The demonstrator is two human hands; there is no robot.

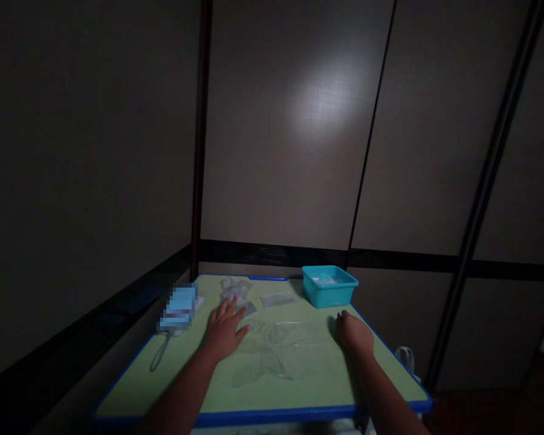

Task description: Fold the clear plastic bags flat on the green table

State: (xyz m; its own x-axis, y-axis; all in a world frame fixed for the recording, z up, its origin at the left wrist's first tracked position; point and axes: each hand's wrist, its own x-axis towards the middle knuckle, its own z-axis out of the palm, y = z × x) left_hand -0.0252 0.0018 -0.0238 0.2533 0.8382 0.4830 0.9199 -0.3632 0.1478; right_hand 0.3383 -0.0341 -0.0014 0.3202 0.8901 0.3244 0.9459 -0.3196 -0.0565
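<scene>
My left hand [223, 331] reaches palm down over the left half of the table, fingers spread and holding nothing. Its fingertips are at a crumpled clear plastic bag [234, 287] and a small grey flat packet [248, 310]. My right hand [356, 333] is curled closed near the table's right edge, in front of a turquoise basin [329, 295]; whether anything is inside its fingers is hidden. Between my hands lies a thin transparent plastic bag [299, 353], spread out and wrinkled. Another flat, translucent packet [277, 299] rests behind it.
The light-green table [163, 393] has a blue rim. Clear plastic sits inside the basin. At the left edge lies a blue item [179, 307], blurred out, with a looped strap [159, 355]. Dark panels [281, 151] stand close behind and at the left. Something white [405, 356] shows beyond the right edge.
</scene>
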